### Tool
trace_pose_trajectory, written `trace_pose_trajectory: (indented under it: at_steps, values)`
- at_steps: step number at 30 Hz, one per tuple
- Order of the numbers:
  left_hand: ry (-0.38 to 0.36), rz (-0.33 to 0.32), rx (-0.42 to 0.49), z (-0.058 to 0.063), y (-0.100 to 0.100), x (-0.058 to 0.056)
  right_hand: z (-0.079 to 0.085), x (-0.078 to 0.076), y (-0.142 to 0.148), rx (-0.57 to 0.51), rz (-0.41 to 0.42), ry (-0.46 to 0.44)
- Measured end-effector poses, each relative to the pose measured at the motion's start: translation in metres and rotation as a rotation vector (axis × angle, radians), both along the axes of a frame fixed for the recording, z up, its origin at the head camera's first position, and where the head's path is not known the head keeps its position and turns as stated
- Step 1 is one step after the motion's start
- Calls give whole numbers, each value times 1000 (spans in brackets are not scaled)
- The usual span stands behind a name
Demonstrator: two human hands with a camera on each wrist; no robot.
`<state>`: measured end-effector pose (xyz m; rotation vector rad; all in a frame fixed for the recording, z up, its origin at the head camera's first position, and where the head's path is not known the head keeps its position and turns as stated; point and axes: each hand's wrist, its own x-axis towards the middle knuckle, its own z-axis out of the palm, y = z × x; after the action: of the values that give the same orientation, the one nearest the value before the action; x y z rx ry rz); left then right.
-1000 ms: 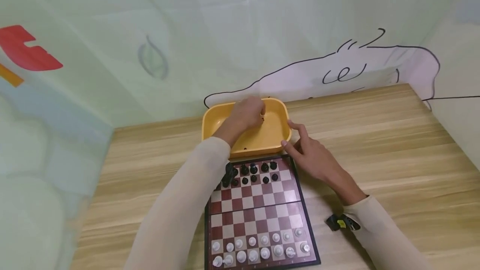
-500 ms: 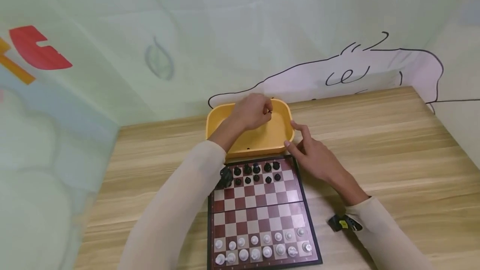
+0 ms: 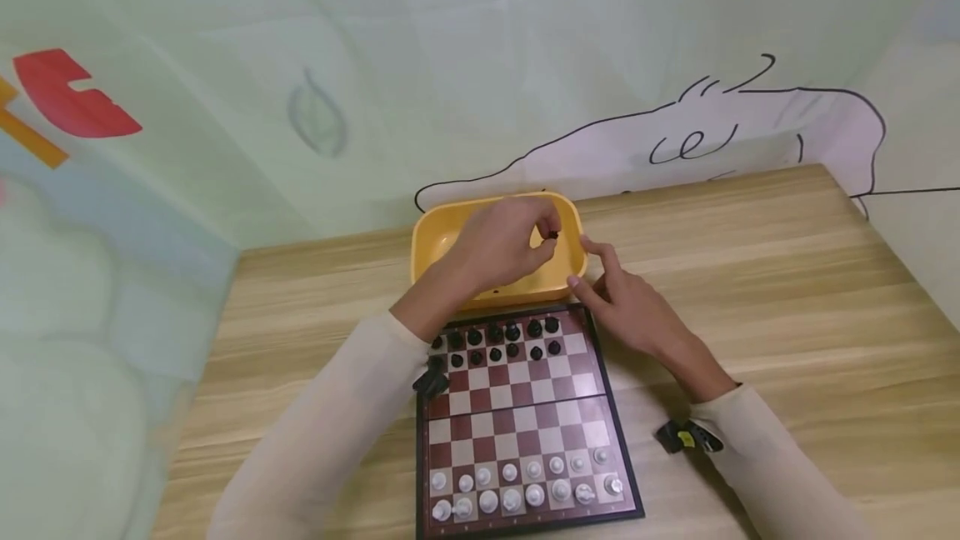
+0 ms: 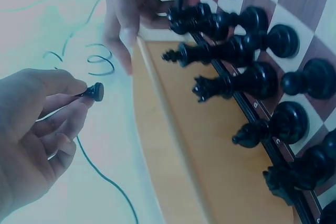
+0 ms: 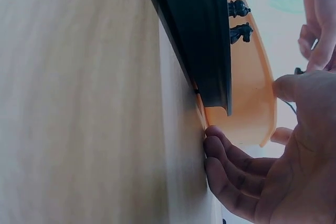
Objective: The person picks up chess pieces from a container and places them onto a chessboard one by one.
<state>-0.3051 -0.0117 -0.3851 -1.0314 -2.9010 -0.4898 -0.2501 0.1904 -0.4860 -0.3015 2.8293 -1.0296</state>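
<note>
My left hand (image 3: 498, 244) is over the yellow tray (image 3: 429, 232), pinching a small black chess piece (image 4: 96, 92) between thumb and fingertips. Its round base shows in the left wrist view; its top is hidden by the fingers. At the tray's right end my right hand (image 3: 633, 311) touches the rim with thumb and index finger, the other fingers low by the table in the right wrist view. Just in front of the tray lies the chessboard (image 3: 517, 419). Black pieces (image 3: 512, 330) stand in two rows on its far side, white pieces (image 3: 512, 498) in two rows on its near side.
A wooden table (image 3: 750, 290) carries everything. Behind it rises a pale printed cloth backdrop (image 3: 480, 90). A small dark speck (image 3: 496, 292) shows at the tray's front rim. Tall black pieces stand close to the tray along the board's far edge.
My left hand has lifted and shifted right over the tray, so the black chess piece in its fingertips now shows. More black pieces at the board's far left are uncovered. My right hand stays at the rim.
</note>
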Motion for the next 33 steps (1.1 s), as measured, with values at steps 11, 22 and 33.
trace_pose_trajectory:
  at_steps: [11,22,33]
  values:
    - [-3,-73,-10,10,-8,39,1,-3,-6,12,2,3]
    - [-37,-135,-24,-6,-11,46,1,-5,-11,9,0,-7]
    - [-92,-172,-55,-28,-6,49,0,-3,-11,6,13,4]
